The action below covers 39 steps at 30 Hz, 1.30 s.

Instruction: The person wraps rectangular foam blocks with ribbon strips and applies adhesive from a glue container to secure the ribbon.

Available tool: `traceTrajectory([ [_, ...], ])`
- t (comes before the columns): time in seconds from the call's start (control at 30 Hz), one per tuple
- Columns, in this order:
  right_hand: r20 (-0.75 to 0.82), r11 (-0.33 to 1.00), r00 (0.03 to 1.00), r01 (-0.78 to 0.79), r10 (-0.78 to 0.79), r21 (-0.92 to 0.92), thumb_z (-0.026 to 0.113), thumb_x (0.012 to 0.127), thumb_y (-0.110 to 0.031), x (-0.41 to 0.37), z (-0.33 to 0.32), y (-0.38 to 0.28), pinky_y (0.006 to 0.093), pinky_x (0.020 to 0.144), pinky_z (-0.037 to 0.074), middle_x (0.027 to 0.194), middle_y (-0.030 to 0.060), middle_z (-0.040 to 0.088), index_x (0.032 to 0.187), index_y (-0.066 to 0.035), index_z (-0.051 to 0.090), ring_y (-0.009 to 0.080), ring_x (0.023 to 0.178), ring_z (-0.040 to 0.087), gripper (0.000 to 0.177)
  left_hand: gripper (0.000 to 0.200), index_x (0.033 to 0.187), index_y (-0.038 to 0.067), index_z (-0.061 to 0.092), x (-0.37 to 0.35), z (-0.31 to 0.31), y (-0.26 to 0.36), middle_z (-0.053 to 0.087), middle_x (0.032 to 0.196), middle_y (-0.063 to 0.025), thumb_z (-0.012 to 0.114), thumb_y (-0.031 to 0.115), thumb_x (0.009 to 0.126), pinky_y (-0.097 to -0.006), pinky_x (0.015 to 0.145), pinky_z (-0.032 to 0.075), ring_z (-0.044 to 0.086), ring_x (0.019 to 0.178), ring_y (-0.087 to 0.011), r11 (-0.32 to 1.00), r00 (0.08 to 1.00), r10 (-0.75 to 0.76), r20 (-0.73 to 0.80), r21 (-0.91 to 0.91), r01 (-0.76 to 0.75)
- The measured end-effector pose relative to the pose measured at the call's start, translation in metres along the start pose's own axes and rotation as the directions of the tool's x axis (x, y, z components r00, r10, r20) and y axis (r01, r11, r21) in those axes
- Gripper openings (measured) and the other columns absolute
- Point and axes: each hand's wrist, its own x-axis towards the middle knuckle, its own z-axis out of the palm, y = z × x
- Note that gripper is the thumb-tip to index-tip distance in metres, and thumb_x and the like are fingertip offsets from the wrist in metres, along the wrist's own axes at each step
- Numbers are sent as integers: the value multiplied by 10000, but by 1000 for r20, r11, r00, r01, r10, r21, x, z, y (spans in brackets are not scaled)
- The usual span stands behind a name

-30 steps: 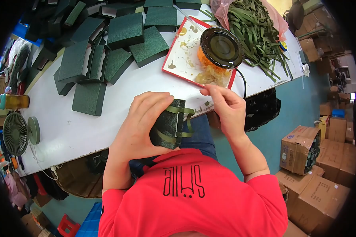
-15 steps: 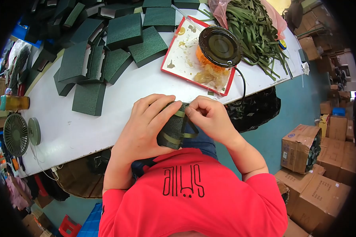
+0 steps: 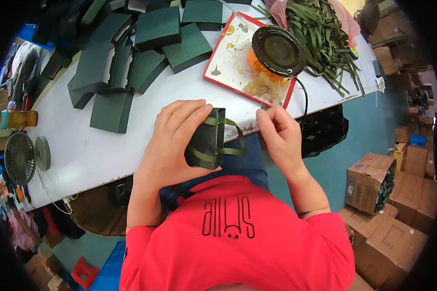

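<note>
My left hand (image 3: 172, 140) is closed round a small dark green box (image 3: 206, 140), thumb along its near end and fingers over its far side. Olive green ribbon (image 3: 239, 138) runs across the box in two bands and bows out in a loop from its right side. Apart from the box, my right hand (image 3: 282, 138) is by the table edge, just below the red-rimmed tray (image 3: 235, 87). Its thumb and forefinger are pinched together; whatever they hold, if anything, is too small to make out.
A round black-topped pot (image 3: 279, 51) with amber residue and a cord (image 3: 304, 99) stands on the tray. Green ribbons (image 3: 320, 43) are heaped behind it. Several green boxes (image 3: 158, 29) are piled at the back left. A small fan (image 3: 19, 157) stands at the left.
My right hand has left the ribbon at the box and moved right and away from me, toward the tray. The ribbon loop now stands out unheld. My left hand still grips the box.
</note>
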Motion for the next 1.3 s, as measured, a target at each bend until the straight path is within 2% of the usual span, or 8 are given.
traceTrajectory([
  [0.07, 169, 985, 986, 40, -11, -168, 680, 939, -110, -2, -5, -10, 241, 574, 391, 706, -5, 581, 808, 1, 647, 56, 613, 478, 175, 969, 1390, 67, 509, 0, -1, -1, 526, 1367, -134, 915, 236, 526, -469, 1034, 403, 488, 1259, -371, 1000, 1000, 7, -2, 5, -7],
  [0.1, 188, 969, 980, 106, -63, -224, 731, 901, -198, -3, 1, -8, 299, 560, 418, 644, 55, 549, 751, -2, 638, 153, 586, 494, 264, 964, 1387, 66, 512, 1, -1, -1, 527, 1365, -133, 912, 231, 526, -468, 1034, 403, 488, 1260, -371, 1000, 1000, 13, 2, 7, -13],
  [0.2, 231, 964, 956, 219, -182, -147, 740, 883, -187, -7, 13, -20, 317, 588, 436, 706, 92, 570, 743, 1, 626, 201, 628, 544, 261, 930, 1372, 63, 529, 2, 1, 1, 531, 1361, -128, 896, 214, 531, -465, 1031, 404, 489, 1258, -365, 1000, 1000, 17, 8, -2, -17],
  [0.33, 366, 983, 930, 102, -39, -155, 736, 871, -170, -8, 20, -13, 348, 622, 456, 757, 128, 575, 745, 8, 616, 255, 665, 574, 248, 875, 1350, 65, 554, 5, 4, 6, 537, 1352, -117, 871, 195, 545, -463, 1024, 405, 496, 1249, -350, 1000, 999, 10, 31, -4, -10],
  [0.57, 403, 907, 876, 369, -265, -205, 666, 905, -79, -7, 17, -7, 417, 665, 498, 807, 150, 596, 851, 23, 629, 337, 704, 601, 121, 892, 1360, 84, 548, 2, 6, 5, 533, 1347, -116, 881, 216, 544, -464, 1021, 402, 494, 1243, -345, 999, 999, -4, 33, 38, 3],
  [0.7, 61, 815, 870, 481, -489, -324, 698, 864, 4, -5, 15, -5, 335, 579, 484, 852, 125, 624, 923, 12, 671, 259, 660, 606, 65, 932, 1378, 97, 532, 1, 4, 2, 517, 1365, -118, 899, 230, 532, -468, 1023, 397, 483, 1252, -353, 998, 1000, -20, -1, 66, 20],
  [0.9, 131, 961, 975, 202, -179, -191, 742, 864, -79, -19, 20, -21, 305, 540, 456, 795, 118, 617, 852, 4, 652, 194, 594, 601, 123, 909, 1374, 110, 541, 0, 4, 1, 509, 1376, -111, 891, 210, 542, -475, 1022, 396, 478, 1255, -353, 993, 999, -19, -27, 113, 22],
  [1.3, 339, 986, 940, 16, 42, -167, 649, 891, -81, -13, 18, -18, 323, 616, 494, 757, 135, 644, 892, 43, 655, 209, 635, 623, 124, 850, 1357, 102, 560, 2, 7, 7, 511, 1367, -107, 868, 207, 572, -470, 1026, 388, 473, 1258, -335, 995, 1000, -16, 0, 94, 16],
])
